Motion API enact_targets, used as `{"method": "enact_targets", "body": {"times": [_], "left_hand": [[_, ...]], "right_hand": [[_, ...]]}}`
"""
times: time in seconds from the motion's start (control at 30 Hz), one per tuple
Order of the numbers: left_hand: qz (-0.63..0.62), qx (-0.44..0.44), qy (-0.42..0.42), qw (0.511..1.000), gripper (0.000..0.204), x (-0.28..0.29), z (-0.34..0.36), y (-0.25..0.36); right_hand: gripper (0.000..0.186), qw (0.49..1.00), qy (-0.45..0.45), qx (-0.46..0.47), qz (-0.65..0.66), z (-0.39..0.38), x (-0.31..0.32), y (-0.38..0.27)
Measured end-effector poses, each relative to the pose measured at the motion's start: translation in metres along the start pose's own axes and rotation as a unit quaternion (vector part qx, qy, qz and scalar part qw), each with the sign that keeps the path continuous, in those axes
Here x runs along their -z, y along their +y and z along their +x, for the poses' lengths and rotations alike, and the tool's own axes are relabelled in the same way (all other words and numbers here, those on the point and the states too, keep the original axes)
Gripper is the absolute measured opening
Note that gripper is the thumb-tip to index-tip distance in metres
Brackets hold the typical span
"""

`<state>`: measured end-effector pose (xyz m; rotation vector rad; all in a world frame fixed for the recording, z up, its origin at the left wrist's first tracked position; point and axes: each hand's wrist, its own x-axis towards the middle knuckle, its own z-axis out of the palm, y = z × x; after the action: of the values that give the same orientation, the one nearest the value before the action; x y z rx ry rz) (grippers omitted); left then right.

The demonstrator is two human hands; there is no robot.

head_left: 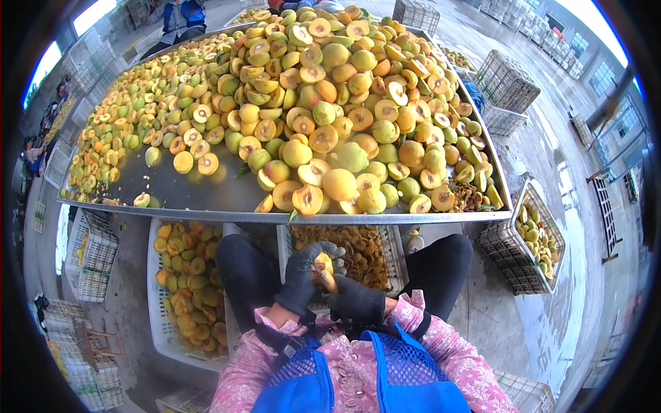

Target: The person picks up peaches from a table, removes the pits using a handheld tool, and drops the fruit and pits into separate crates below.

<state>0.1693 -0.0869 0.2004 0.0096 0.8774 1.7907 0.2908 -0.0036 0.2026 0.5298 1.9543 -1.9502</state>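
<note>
**Left hand (301, 275), right hand (354, 301) and one fruit piece (322, 263), above the lap**

Left hand: dark-gloved, fingers curled round the yellow-orange fruit piece, apparently to keep it steady and turned toward the tool.

Right hand: dark-gloved, closed on a slim brownish tool (328, 279) that meets the fruit; its working end is hidden.

Below the hands: a pale crate (394, 249) between the knees, holding orange-brown pieces (365, 258) — probably set there so that whatever drops lands inside.

By the left knee: a white crate (157, 310) of fruit halves, likely within easy reach of that side.

Ahead: a metal surface (200, 191) with a raised rim, bearing a tall heap (330, 103) of yellow-green fruit, many cut open. The rim seems placed to stop fruit rolling off; it also stands between heap and lap, something to reach over. Brown scraps (468, 198) lie at its near right corner.

Farther out: a tilted-looking crate (513, 258) of greenish fruit at right, stacked crates (506, 82) behind it — and another person (182, 17) beyond the surface.
</note>
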Motion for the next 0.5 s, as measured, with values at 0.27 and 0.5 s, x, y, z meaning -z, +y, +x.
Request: {"method": "enact_targets", "body": {"times": [0.27,0.5], "left_hand": [[0.018,-0.037,0.037,0.998,0.031,0.009,0.006,-0.013],[-0.093,0.023,0.036,0.995,0.032,0.016,0.01,-0.022]], "right_hand": [[0.034,0.938,-0.11,-0.059,0.324,-0.011,0.009,-0.015],[0.03,0.914,-0.142,-0.094,0.369,-0.01,0.013,-0.013]]}}
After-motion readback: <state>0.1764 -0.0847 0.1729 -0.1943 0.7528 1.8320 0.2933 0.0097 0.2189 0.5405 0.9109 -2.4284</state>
